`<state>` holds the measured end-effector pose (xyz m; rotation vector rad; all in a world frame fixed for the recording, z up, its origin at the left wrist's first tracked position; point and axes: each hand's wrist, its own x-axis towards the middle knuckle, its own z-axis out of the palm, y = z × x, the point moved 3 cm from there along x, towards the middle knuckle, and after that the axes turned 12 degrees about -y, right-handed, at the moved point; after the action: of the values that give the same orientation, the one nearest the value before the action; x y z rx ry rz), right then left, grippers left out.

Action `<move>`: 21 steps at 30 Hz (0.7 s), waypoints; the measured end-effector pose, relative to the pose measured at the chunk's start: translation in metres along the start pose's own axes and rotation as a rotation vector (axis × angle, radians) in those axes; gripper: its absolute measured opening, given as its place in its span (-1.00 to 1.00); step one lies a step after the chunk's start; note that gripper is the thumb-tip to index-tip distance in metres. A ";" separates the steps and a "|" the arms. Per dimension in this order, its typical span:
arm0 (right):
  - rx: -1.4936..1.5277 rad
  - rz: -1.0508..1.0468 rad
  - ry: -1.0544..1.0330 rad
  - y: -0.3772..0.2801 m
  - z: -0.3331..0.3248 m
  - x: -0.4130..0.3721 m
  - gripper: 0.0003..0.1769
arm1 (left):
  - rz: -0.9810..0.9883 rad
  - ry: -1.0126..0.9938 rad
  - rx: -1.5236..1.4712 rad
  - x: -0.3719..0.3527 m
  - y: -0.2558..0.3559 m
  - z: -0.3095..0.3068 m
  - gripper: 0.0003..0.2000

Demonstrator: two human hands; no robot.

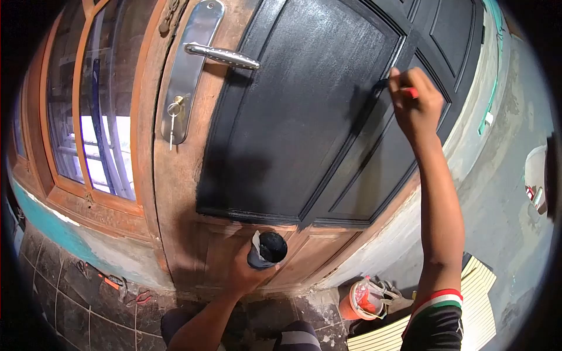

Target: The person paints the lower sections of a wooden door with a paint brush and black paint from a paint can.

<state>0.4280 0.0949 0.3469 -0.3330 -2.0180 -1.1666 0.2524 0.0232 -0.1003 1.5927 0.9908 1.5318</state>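
My right hand (417,105) is closed on a brush with a red handle (410,92), at the moulding between the panels on the right of the door. The brush's dark bristle end is near the black-painted wood (328,88); whether it touches is hard to tell. Low in front of the door, my left hand (249,272) is wrapped round a small cup (268,248) of black paint, its open top facing up. Below the black area the door is bare brown wood (225,251).
A metal door handle (222,56) with keys (173,117) in its lock plate juts out at upper left. Pliers (140,297) lie on the dark tiled floor (70,304) at lower left. An orange bucket (358,301) and a striped panel (477,292) are at lower right.
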 end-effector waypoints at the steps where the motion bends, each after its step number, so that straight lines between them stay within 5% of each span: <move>1: -0.026 -0.081 -0.062 -0.008 -0.001 -0.003 -0.76 | -0.007 -0.004 -0.031 0.000 0.003 0.001 -0.34; 4: -0.022 -0.369 -0.426 -0.052 0.034 -0.064 -0.81 | -0.017 -0.013 -0.057 0.000 0.013 -0.003 -0.34; 7: 0.155 -0.438 -0.747 -0.110 0.055 -0.136 -0.79 | 0.007 -0.015 -0.012 -0.001 0.008 -0.005 -0.35; 10: 0.362 -0.352 -0.818 -0.119 0.055 -0.140 -0.73 | 0.027 -0.004 -0.013 -0.001 0.006 -0.006 -0.36; 12: 0.185 -0.370 -0.698 -0.103 0.037 -0.101 -0.83 | 0.015 0.011 0.008 -0.001 0.012 -0.008 -0.37; 17: -0.088 -0.264 -0.321 -0.014 0.014 -0.017 -0.71 | 0.029 0.020 0.067 -0.001 0.018 -0.006 -0.38; 21: -0.076 -0.303 -0.365 -0.043 0.026 -0.045 -0.77 | 0.056 0.059 0.029 -0.002 0.014 -0.006 -0.38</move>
<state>0.4220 0.0989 0.2797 -0.3016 -2.4069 -1.4554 0.2466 0.0149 -0.0885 1.6160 1.0119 1.6179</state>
